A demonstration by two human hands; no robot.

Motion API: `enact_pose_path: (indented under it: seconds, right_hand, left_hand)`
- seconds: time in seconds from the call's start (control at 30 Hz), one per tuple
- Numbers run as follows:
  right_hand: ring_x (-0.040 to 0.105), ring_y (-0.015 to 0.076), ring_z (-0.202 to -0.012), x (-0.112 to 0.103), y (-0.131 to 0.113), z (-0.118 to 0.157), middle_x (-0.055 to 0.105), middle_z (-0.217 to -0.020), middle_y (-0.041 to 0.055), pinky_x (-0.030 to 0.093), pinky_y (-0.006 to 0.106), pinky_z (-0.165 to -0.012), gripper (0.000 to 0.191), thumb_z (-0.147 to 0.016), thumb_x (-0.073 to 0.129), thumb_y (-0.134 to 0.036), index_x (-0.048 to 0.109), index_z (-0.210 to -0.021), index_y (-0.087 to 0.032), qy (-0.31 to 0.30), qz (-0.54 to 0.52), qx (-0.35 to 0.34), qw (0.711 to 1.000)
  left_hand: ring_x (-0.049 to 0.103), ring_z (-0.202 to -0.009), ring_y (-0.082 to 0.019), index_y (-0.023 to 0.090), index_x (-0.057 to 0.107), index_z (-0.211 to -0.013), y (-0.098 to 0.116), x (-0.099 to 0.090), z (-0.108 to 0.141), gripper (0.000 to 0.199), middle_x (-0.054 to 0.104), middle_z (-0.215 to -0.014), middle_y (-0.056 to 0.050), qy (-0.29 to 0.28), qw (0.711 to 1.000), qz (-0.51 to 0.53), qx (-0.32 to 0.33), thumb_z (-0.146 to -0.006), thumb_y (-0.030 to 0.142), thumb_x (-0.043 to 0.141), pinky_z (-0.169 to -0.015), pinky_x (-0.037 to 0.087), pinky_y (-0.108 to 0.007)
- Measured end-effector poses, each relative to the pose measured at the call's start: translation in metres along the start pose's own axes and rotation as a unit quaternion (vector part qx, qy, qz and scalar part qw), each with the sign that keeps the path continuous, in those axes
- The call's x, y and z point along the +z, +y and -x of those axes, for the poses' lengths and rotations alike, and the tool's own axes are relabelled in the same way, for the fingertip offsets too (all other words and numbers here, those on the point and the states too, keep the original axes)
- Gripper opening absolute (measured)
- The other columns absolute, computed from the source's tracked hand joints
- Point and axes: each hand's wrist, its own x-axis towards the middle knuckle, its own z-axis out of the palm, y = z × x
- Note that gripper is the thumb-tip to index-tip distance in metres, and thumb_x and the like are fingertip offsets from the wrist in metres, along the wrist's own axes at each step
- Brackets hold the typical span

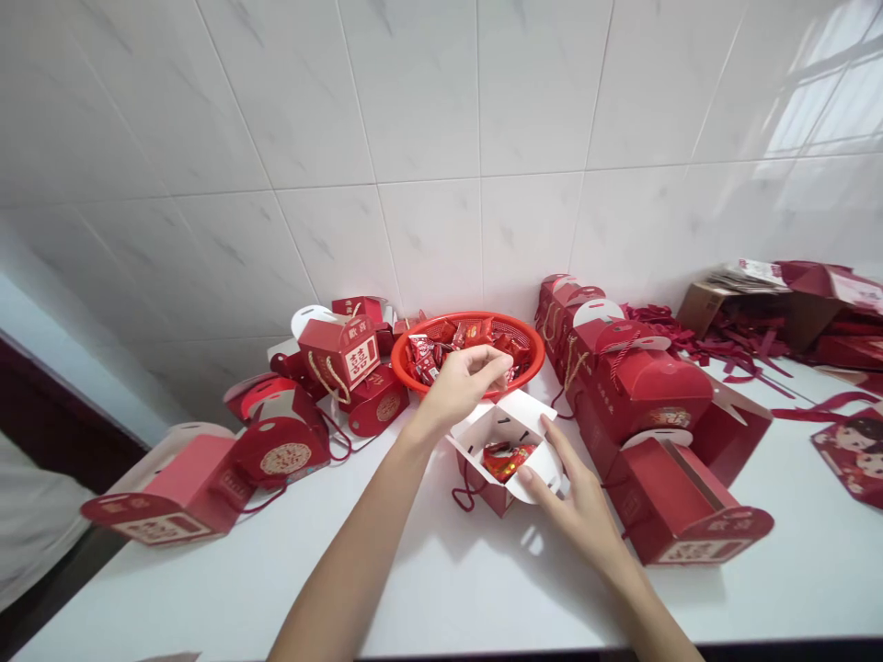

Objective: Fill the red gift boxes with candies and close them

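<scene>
In front of me stands an open gift box [493, 492], red outside and white inside, its top flaps spread. Candies in shiny red and gold wrappers [507, 457] lie inside it. My right hand [576, 483] grips the box's right side, thumb on the near white flap and fingers at the far flap. My left hand [465, 382] hovers between the box and a red plastic basket [400, 363] of red-wrapped candies [424, 359]. Its fingers are curled together; whatever they hold, if anything, is hidden. A dark red cord handle [465, 496] hangs at the box's left side.
Several red gift boxes [282, 441] crowd the left side, some stacked. Another row of closed red boxes [641, 386] runs along the right. Dark red ribbons [751, 354] and a cardboard box [704, 303] lie at the far right. A tiled wall [441, 230] bounds the white table [441, 588].
</scene>
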Motion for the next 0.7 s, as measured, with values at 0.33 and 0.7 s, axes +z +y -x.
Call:
enact_pose_path:
  seconds: [0.33, 0.7]
  right_hand:
    - [0.048, 0.0362, -0.142, -0.006, 0.003, 0.003, 0.050, -0.154, 0.0163, 0.046, 0.048, -0.112, 0.102, -0.078, 0.075, -0.064, 0.033, -0.159, -0.019, -0.044, -0.004, -0.082, 0.996]
    - [0.058, 0.0300, -0.135, 0.002, 0.011, 0.026, 0.057, -0.149, 0.0120, 0.054, 0.040, -0.104, 0.069, -0.095, 0.062, -0.050, 0.039, -0.156, -0.026, 0.022, 0.018, -0.121, 0.992]
  left_hand:
    - [0.065, -0.084, -0.019, 0.018, 0.068, -0.084, -0.063, -0.004, 0.073, 0.028, 0.070, -0.086, -0.003, 0.408, 0.911, 0.062, -0.002, -0.067, 0.039, 0.075, -0.080, 0.051, -0.030]
    - [0.068, -0.100, -0.025, 0.018, 0.067, -0.097, -0.071, -0.008, 0.105, 0.034, 0.072, -0.103, -0.007, 0.233, 0.945, 0.185, -0.133, -0.066, 0.034, 0.067, -0.084, 0.053, -0.033]
